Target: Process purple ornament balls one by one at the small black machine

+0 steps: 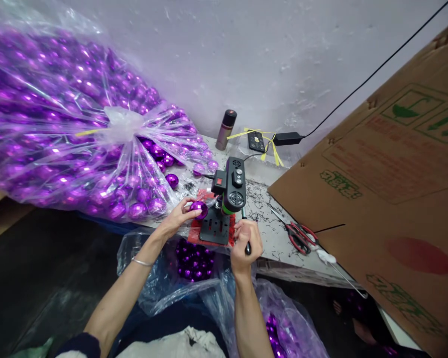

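a bulging bag and scissors flank the press. the left hand grips a purple ball in its fingertips; the right is clenched round the lever.

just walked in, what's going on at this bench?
A person is working at a small black bench machine. Their left hand holds a shiny purple ball beside the machine's head; whether the ball touches it is unclear. Their right hand grips the machine's lever. A big tied bag of similar balls sits to the left, and red-handled scissors lie to the right.
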Tool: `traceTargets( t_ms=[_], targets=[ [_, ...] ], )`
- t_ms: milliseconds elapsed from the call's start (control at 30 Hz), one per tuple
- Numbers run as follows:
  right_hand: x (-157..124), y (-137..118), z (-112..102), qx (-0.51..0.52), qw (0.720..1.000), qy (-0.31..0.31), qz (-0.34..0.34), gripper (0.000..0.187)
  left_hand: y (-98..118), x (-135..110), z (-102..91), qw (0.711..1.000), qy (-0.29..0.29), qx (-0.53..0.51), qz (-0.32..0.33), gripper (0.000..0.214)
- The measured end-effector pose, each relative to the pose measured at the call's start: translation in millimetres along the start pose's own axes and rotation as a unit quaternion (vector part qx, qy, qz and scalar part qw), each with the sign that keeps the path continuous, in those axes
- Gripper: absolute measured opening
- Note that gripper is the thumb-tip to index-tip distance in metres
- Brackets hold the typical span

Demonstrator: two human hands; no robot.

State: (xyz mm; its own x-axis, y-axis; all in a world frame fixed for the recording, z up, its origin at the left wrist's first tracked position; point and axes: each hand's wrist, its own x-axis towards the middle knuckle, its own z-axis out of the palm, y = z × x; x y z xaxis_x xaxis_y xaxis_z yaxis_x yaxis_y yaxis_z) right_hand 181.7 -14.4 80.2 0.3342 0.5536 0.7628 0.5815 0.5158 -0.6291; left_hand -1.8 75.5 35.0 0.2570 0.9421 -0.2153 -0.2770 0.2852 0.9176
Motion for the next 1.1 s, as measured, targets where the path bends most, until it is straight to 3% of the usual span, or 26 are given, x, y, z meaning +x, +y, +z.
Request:
traceTargets(
  t_ms=[200,367,567,833,1100],
  targets=[
    [14.8,-13.5,-1.5,0.010,1.000,-0.003,0.028,0.036,-8.1,-2.7,4.3,0.995,0.006,-0.093,-0.021,0.062],
    [34.6,-27.9,-5.1,0.007,0.997,-0.028,0.073,0.041,-24.1,-0.2,19.8,0.993,0.040,-0.115,-0.011,0.061],
    [36.4,-28.9,-6.9,0.006,0.997,-0.034,0.064,0.040,-47.7,-0.7,35.9,0.996,0.045,-0.061,0.042,0.065],
    [31.6,-28.4,-5.7,0.012,0.998,-0.028,0.056,0.038,-64.7,-2.5,39.2,0.988,0.091,-0.041,0.117,0.072],
    [33.5,-29.7,-7.6,-0.011,0.997,-0.038,0.066,0.038,-78.5,-4.0,44.2,0.979,0.068,0.094,0.166,0.062]
  ],
)
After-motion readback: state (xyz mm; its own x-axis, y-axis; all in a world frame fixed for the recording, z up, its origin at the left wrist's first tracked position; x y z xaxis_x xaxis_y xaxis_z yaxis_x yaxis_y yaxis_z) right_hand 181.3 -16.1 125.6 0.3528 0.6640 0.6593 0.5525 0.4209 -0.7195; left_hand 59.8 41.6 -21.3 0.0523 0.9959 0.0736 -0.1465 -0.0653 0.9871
